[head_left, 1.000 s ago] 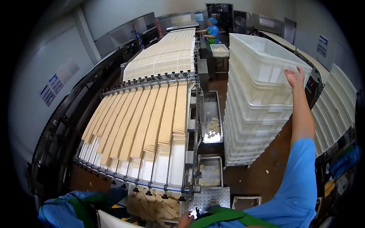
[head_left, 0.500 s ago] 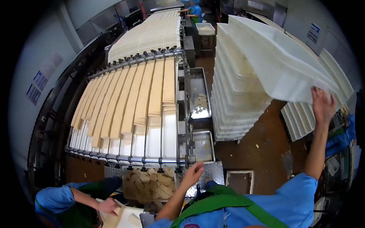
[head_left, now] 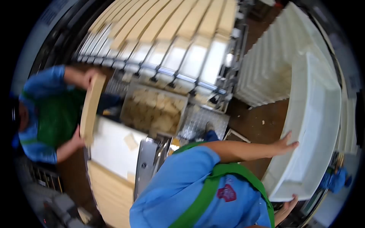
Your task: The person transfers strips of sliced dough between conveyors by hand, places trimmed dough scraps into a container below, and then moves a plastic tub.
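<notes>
A long white plastic tub is tilted at the right, its hollow side toward me. My right hand grips its lower end, fingertips at the rim and the palm partly hidden. My left hand reaches across to the tub's near long wall, fingers stretched out and apart against the outside. Behind the tub rises a tall stack of nested white tubs.
At left, a co-worker's hands hold a long tan block above a white work surface. Tan strips lie on the conveyor. A bin of tan scraps stands below it. A metal machine is beside me.
The view has swung down and right. The tub has come off the stack's top toward me, and my left hand has moved to its side. The co-worker has lifted a tan block.
</notes>
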A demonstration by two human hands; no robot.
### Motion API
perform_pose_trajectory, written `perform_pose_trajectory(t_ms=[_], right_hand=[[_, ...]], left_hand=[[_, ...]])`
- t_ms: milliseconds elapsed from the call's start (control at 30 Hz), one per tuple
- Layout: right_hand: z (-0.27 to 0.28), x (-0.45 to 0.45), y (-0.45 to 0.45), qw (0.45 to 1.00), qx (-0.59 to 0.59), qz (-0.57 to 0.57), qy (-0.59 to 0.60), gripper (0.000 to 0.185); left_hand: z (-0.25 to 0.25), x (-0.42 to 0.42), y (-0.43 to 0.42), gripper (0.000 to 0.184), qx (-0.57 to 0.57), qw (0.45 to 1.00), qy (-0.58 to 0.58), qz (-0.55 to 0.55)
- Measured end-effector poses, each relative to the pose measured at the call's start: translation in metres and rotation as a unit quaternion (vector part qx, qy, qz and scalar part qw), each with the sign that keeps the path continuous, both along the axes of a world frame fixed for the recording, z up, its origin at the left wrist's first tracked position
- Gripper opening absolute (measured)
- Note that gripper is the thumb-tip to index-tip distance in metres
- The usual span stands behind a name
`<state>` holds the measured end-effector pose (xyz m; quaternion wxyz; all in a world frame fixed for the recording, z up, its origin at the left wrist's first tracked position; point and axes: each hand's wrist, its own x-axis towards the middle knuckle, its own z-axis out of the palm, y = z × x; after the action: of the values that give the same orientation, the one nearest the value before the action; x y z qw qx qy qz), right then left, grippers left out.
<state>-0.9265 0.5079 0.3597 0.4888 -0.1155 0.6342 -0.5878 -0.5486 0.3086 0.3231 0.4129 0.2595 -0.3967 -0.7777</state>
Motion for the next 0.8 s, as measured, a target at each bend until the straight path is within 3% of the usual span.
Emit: perform_pose_trajectory(t_ms=[33,67,100,133,167,267,333,433,467,533,600,633,700,767,800], right_hand=[[-0.001,0.006,0.011,0.999,0.043,-0.015,0.002,0.062],[-0.004,0.013,0.020,0.994,0.084,-0.064,0.031,0.064],[0.007,0.039,0.022,0.992,0.118,-0.025,0.046,0.058],[0.005,0.019,0.023,0.983,0.173,0.025,0.048,0.056],[-0.004,0.015,0.021,0.981,0.183,0.050,0.046,0.055],[-0.028,0.041,-0.002,0.961,0.246,0.104,0.076,0.054],[-0.067,0.041,-0.030,0.938,0.310,0.138,0.068,0.052],[-0.130,0.060,-0.091,0.915,0.314,0.248,0.053,0.053],[-0.157,0.049,-0.115,0.903,0.323,0.276,0.060,0.055],[-0.165,0.110,-0.173,0.874,0.330,0.351,0.068,0.055],[-0.197,0.165,-0.220,0.824,0.308,0.454,0.145,0.054],[-0.216,0.197,-0.234,0.827,0.288,0.453,0.167,0.052],[-0.264,0.253,-0.246,0.814,0.243,0.495,0.185,0.050],[-0.300,0.308,-0.247,0.796,0.189,0.549,0.171,0.050],[-0.311,0.339,-0.234,0.795,0.163,0.562,0.159,0.049]], left_hand=[[-0.001,-0.003,0.007,0.106,0.019,1.000,0.010,-0.007],[-0.007,0.002,0.014,0.112,0.180,0.983,-0.024,-0.035],[-0.004,0.013,0.021,0.119,0.334,0.939,-0.052,-0.066],[-0.062,-0.024,0.026,0.128,0.415,0.908,-0.057,-0.011],[-0.082,-0.005,0.035,0.118,0.465,0.883,-0.036,-0.057],[-0.190,-0.028,0.075,0.088,0.522,0.850,-0.043,-0.059],[-0.219,-0.010,0.099,0.070,0.603,0.798,-0.017,-0.001],[-0.245,0.038,0.116,0.045,0.708,0.694,0.033,0.131],[-0.251,0.055,0.121,0.038,0.731,0.657,0.050,0.176],[-0.265,0.086,0.135,0.028,0.751,0.603,0.092,0.251],[-0.286,0.112,0.154,0.032,0.721,0.599,0.177,0.301],[-0.300,0.126,0.162,0.037,0.681,0.591,0.258,0.345],[-0.343,0.152,0.189,0.042,0.631,0.571,0.315,0.420],[-0.361,0.183,0.210,0.038,0.600,0.568,0.231,0.513],[-0.368,0.199,0.223,0.045,0.602,0.541,0.214,0.547]])
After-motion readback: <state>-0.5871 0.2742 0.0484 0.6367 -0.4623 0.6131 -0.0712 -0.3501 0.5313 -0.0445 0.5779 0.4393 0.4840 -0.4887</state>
